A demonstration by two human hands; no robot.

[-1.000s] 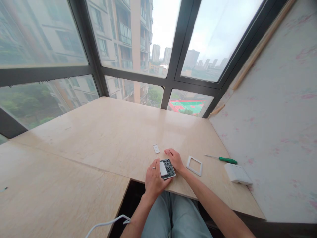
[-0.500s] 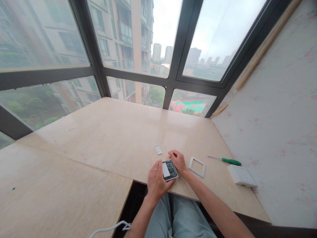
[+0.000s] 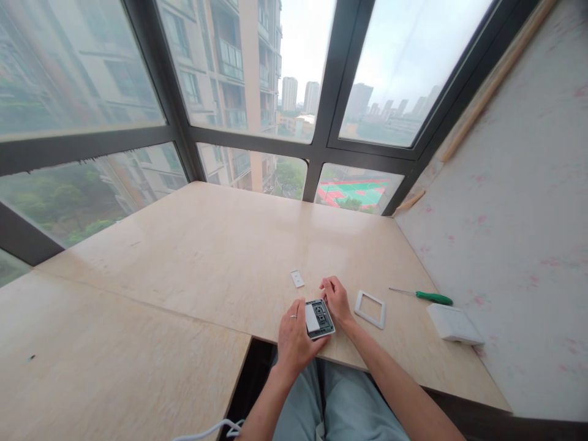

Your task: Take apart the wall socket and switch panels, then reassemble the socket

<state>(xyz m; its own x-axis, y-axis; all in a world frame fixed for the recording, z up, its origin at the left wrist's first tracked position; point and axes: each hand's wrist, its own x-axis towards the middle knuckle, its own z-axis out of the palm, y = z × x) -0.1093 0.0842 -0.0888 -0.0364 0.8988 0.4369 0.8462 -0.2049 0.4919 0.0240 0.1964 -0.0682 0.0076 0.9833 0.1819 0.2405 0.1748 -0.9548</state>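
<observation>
Near the table's front edge, my left hand (image 3: 294, 340) wraps round the left side of a wall switch (image 3: 320, 320), thumb along its near edge. The switch has a white key on its left half and exposed dark workings on its right half, with a white rim. My right hand (image 3: 337, 301) is closed at the switch's far right corner, fingers curled together. Whatever it pinches, if anything, is hidden. Just beyond lies a small white switch key (image 3: 297, 278) with little marks on it. Right of my right hand lies a white rectangular frame (image 3: 370, 310).
A screwdriver (image 3: 434, 298) with a green handle lies at the right, beyond a white box-like fitting (image 3: 454, 324) by the papered wall. A white cable (image 3: 209, 430) runs by my left forearm. A tiny dark piece (image 3: 32, 357) lies far left. Windows (image 3: 257, 165) border the table (image 3: 193, 245).
The view has shifted slightly, moving things a little to the right. My right fingers have come a little closer to the switch's far edge. My left hand keeps its hold.
</observation>
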